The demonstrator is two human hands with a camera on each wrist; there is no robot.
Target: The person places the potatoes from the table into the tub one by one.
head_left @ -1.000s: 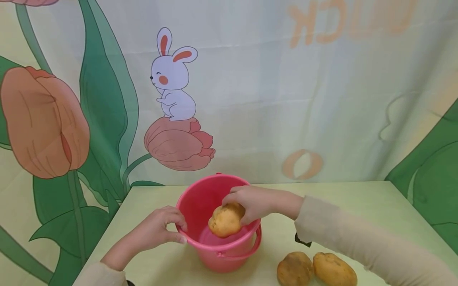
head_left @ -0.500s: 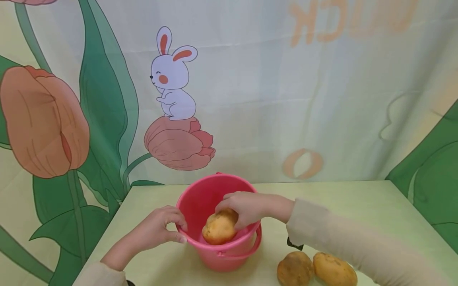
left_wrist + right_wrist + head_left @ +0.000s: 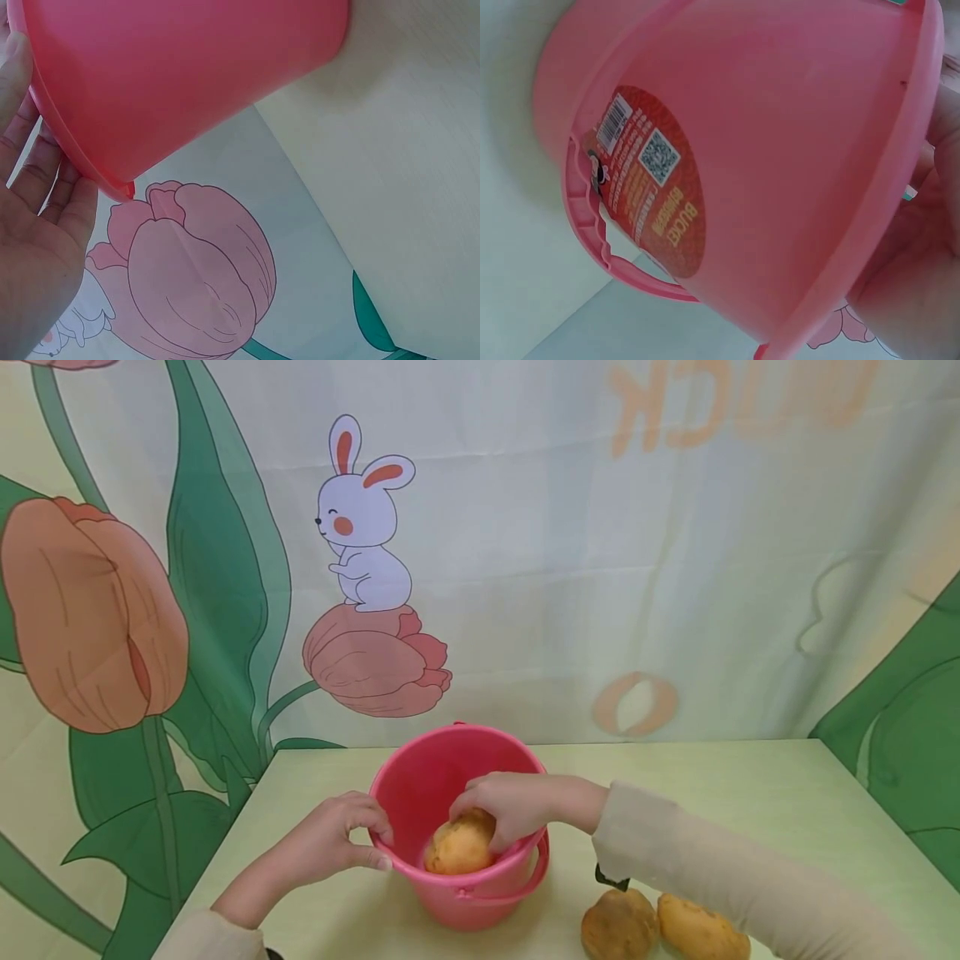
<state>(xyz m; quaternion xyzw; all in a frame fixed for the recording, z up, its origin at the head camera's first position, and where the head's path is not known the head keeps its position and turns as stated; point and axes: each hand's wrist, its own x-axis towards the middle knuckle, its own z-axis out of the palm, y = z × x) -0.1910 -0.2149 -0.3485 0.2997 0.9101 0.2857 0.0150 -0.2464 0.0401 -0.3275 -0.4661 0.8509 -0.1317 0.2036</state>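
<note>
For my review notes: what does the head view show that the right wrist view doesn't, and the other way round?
Only the head view shows the held potato, gripped by the right hand inside the pink bucket, plus the browner potato and the yellower potato on the table.

Only the right wrist view shows the printed label on the bucket's outer wall, with its QR code and barcode.

Both show the bucket, its handle, the right hand and part of the table.
</note>
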